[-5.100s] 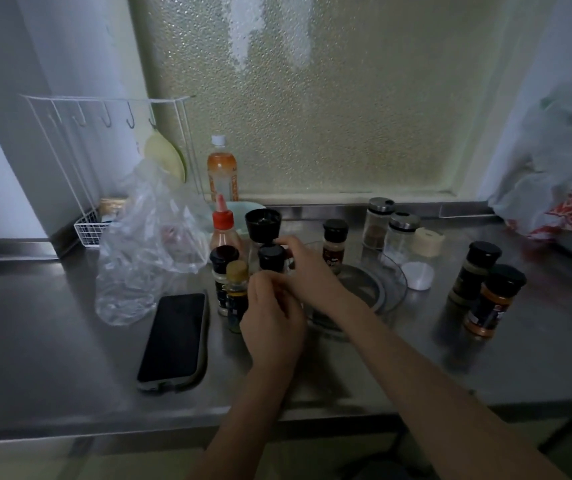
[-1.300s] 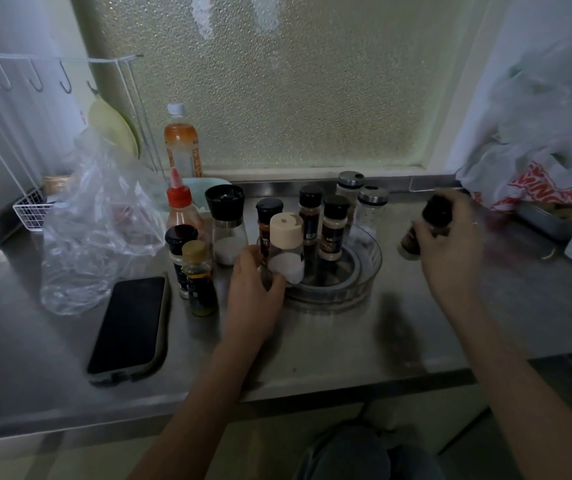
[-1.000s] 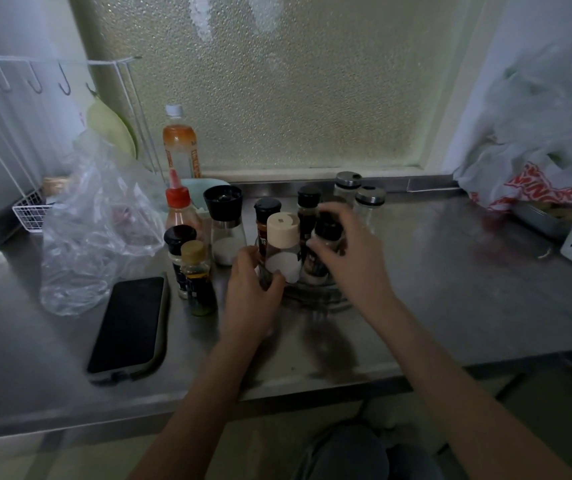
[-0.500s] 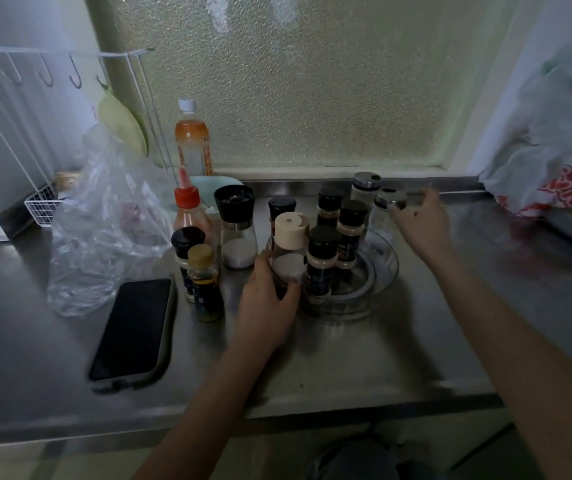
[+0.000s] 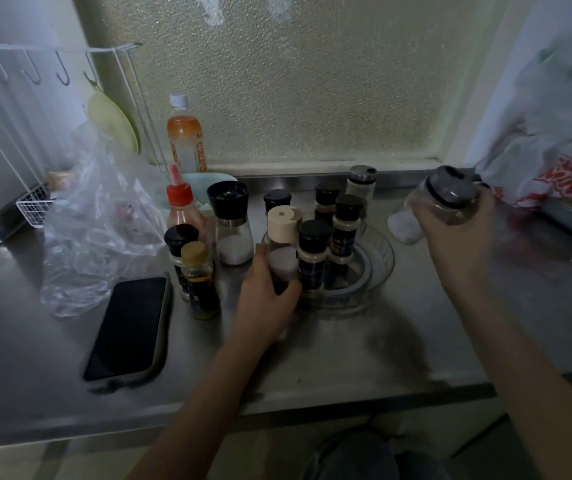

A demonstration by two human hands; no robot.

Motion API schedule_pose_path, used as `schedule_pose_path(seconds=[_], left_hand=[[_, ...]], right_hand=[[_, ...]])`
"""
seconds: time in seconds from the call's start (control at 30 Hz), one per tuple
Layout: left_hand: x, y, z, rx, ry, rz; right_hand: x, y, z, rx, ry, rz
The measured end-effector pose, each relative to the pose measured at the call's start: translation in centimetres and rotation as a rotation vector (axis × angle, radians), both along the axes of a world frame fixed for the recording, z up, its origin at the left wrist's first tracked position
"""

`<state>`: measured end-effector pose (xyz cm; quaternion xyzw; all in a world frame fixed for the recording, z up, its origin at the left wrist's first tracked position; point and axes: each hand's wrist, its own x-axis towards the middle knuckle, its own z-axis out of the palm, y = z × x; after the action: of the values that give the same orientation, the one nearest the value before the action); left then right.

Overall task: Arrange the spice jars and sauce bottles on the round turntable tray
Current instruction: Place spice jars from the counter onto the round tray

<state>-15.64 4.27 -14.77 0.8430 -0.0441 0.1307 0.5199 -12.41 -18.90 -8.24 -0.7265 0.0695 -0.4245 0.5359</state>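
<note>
**Two hands, one jar lifted beside the turntable**

Right grip (image 5: pixel 457 230) is wrapped around a clear jar with a grey lid (image 5: pixel 433 206), which is held tilted in the air to the right of the round turntable tray (image 5: pixel 379 261), clear of the table (image 5: pixel 364 344). White powder sits in the low end of that jar. Left grip (image 5: pixel 263 299) is curled around the base of the beige-capped jar (image 5: pixel 282 244) at the tray's near-left edge (whether it is also touching the tray rim cannot be told).

On the tray stand several black-capped spice jars: one at the front (image 5: pixel 314 258) just beside the beige-capped jar, another (image 5: pixel 346 223) behind it, and two more (image 5: pixel 326 202) toward the back. A silver-lidded shaker (image 5: pixel 360 185) stands at the rear, just behind the tray.

Left of the tray, on the table, are a glass grinder with a black top (image 5: pixel 230 226), a red-capped sauce bottle (image 5: pixel 182 209), a dark-capped bottle (image 5: pixel 180 247) and a small bottle with a tan cap (image 5: pixel 199 278). An orange drink bottle (image 5: pixel 185 140) stands by the window. A phone (image 5: pixel 128 327) lies face up at the near left, next to a crumpled clear plastic bag (image 5: pixel 94 237).
</note>
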Motion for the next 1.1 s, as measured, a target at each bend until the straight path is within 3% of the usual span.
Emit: schedule_pose_path(seconds=[0.13, 0.27, 0.7, 0.93, 1.1], left_hand=[[-0.2, 0.2, -0.1, -0.118, -0.019, 0.055], [-0.5, 0.4, -0.3, -0.098, -0.037, 0.074], [0.1, 0.6, -0.3, -0.114, 0.020, 0.062], [0.1, 0.5, 0.1, -0.036, -0.040, 0.068], [0.1, 0.4, 0.0, -0.107, -0.052, 0.060]], right_hand=[[-3.6, 2.9, 0.0, -0.054, 0.091, 0.190], [-4.2, 6.4, -1.2, -0.149, 0.248, 0.320], [-4.9, 7.9, -1.0, -0.277, 0.354, 0.502], [-1.7, 4.8, -0.9, -0.205, 0.190, 0.198], [-0.6, 6.1, 1.2, -0.221, 0.066, 0.179]])
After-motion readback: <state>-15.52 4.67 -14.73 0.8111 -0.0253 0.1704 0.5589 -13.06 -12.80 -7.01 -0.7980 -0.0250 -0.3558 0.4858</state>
